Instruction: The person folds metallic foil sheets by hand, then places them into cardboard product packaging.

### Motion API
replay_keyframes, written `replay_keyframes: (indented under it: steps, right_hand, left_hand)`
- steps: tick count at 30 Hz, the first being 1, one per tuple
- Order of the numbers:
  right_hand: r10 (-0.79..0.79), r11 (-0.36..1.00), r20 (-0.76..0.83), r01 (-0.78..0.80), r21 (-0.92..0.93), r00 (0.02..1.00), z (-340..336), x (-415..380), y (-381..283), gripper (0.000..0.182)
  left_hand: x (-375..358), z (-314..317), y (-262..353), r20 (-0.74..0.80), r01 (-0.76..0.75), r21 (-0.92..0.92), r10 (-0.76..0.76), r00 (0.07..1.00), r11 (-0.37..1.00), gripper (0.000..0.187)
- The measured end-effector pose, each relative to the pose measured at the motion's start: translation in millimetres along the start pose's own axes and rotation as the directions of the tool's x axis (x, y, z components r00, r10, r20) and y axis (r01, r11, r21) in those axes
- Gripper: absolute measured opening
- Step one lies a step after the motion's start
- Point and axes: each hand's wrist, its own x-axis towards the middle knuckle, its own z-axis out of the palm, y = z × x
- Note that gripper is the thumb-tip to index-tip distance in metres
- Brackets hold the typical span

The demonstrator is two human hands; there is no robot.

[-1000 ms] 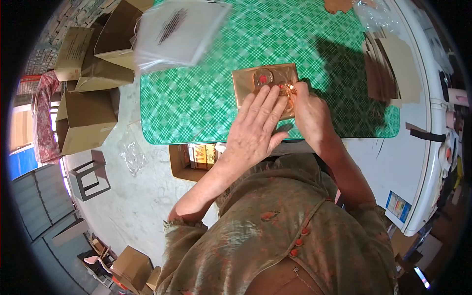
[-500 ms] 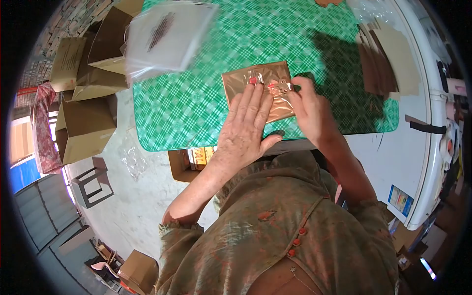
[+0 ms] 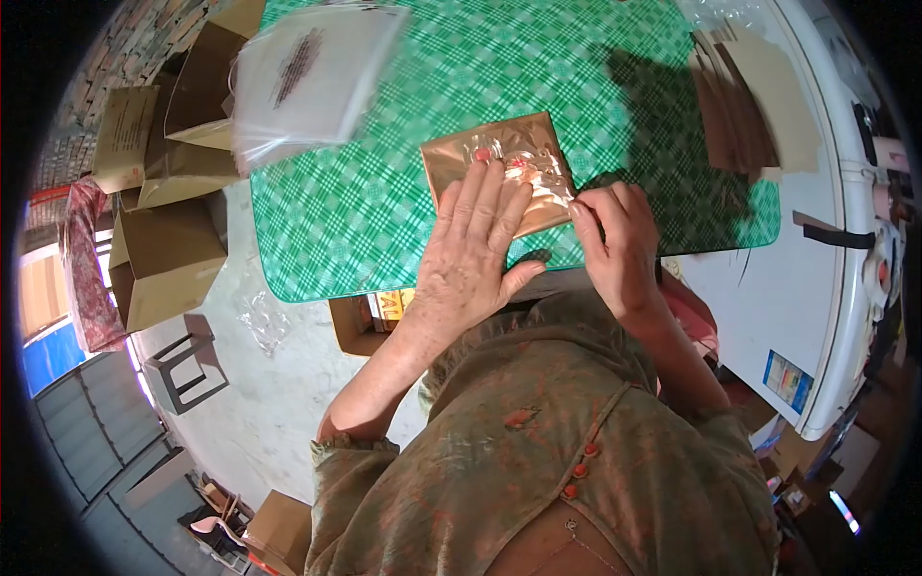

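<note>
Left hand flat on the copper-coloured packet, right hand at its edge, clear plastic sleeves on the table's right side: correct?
No, the clear plastic sleeves lie on the left side of the table, as the head view shows. The left hand is flat on the packet, the right hand at its edge.

Green plaid-topped table [image 3: 336,230], clear plastic sleeves [image 3: 322,82], shiny copper-coloured package [image 3: 533,149], brown sheets [image 3: 735,106] at right
</note>
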Motion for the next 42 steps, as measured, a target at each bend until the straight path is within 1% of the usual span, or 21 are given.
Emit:
replay_keyframes:
  steps: [2, 5, 8, 11, 14, 17, 20, 23, 26, 27, 29, 32, 33, 36, 37, 40, 41, 42]
  right_hand:
    - [0.001, 1.0, -0.028, -0.002, -0.017, 1.0, 4.4, -1.1, -0.6, 0.011]
    - [0.053, 0.992, -0.034, -0.056, -0.115, 0.998, 11.8, -4.3, -3.3, 0.014]
    - [0.067, 0.983, -0.056, -0.076, -0.17, 0.996, 18.6, -7.0, -3.0, 0.016]
    - [0.059, 0.978, -0.057, -0.069, -0.198, 0.997, 21.4, -8.9, -1.5, 0.018]
    - [0.048, 0.978, -0.092, -0.066, -0.2, 0.995, 23.7, -7.8, -1.0, 0.017]
    - [0.071, 0.965, -0.074, -0.087, -0.246, 0.995, 23.5, -8.5, -2.9, 0.023]
    - [-0.084, 0.956, -0.106, 0.05, -0.289, 0.991, 23.9, -6.1, -1.0, 0.043]
    - [-0.212, 0.934, 0.129, 0.239, -0.265, 0.969, 13.4, 5.3, -9.7, 0.064]
    - [-0.21, 0.951, 0.33, 0.27, -0.151, 0.921, 9.4, 9.0, -4.5, 0.078]
    - [-0.188, 0.955, 0.356, 0.256, -0.152, 0.915, 11.4, 10.8, -1.0, 0.087]
    - [-0.186, 0.956, 0.374, 0.256, -0.145, 0.909, 10.2, 12.2, -0.9, 0.088]
    - [-0.178, 0.954, 0.391, 0.256, -0.158, 0.903, 11.7, 11.4, -0.7, 0.094]
    - [-0.169, 0.953, 0.395, 0.253, -0.169, 0.903, 12.2, 11.4, -1.6, 0.094]
    - [-0.175, 0.945, 0.402, 0.268, -0.187, 0.899, 12.7, 10.2, -0.1, 0.097]
    - [-0.178, 0.943, 0.407, 0.274, -0.19, 0.896, 11.9, 10.9, -0.4, 0.098]
    - [-0.161, 0.945, 0.427, 0.264, -0.194, 0.89, 8.8, 12.2, -4.5, 0.099]
    - [-0.154, 0.945, 0.435, 0.261, -0.199, 0.887, 8.2, 12.3, -5.2, 0.099]
    - [-0.148, 0.944, 0.44, 0.26, -0.204, 0.885, 8.6, 12.7, -5.0, 0.099]
  left_hand:
    - [0.3, -0.2, 0.2, -0.006, 0.0, -0.007, 0.0, 1.0, 1.0, 0.089]
    - [-0.3, 1.5, -1.6, -0.007, -0.004, -0.013, 0.004, 1.0, 1.0, 0.087]
    - [-0.6, 1.9, -1.5, -0.016, -0.005, -0.017, 0.005, 1.0, 1.0, 0.085]
    - [-1.1, 2.5, -2.4, -0.011, -0.01, -0.007, 0.01, 1.0, 1.0, 0.083]
    - [-0.2, 2.4, -2.0, 0.0, -0.006, -0.009, 0.006, 1.0, 1.0, 0.082]
    - [-0.3, 1.9, -2.7, 0.004, -0.008, -0.009, 0.008, 1.0, 1.0, 0.081]
    - [1.0, -1.1, -1.4, 0.021, -0.001, -0.011, 0.001, 1.0, 1.0, 0.078]
    - [0.7, -0.1, -0.8, 0.01, 0.002, -0.015, -0.002, 1.0, 1.0, 0.076]
    - [0.3, 0.6, -1.2, 0.006, 0.006, -0.03, -0.006, 1.0, 1.0, 0.071]
    - [0.5, 0.1, -1.3, 0.001, -0.001, -0.035, 0.001, 1.0, 0.999, 0.07]
    - [0.2, -1.7, -1.4, -0.006, -0.011, -0.043, 0.01, 1.0, 0.999, 0.068]
    - [-0.2, -3.4, -2.9, -0.037, -0.025, -0.119, 0.021, 0.999, 0.993, 0.069]
    - [-1.2, -3.2, -3.6, -0.036, -0.027, -0.122, 0.022, 0.999, 0.992, 0.073]
    - [-3.5, -4.5, -5.9, -0.089, -0.013, -0.2, -0.005, 0.996, 0.98, 0.073]
    - [-4.4, -7.2, -7.8, -0.124, 0.004, -0.248, -0.036, 0.992, 0.969, 0.071]
    - [-12.6, -21.5, -17.5, -0.263, 0.11, -0.25, -0.177, 0.948, 0.962, 0.068]
    - [-17.4, -27.3, -18.8, -0.293, 0.168, -0.251, -0.241, 0.925, 0.953, 0.064]
    - [-22.6, -28.1, -21.7, -0.309, 0.196, -0.28, -0.282, 0.908, 0.94, 0.064]
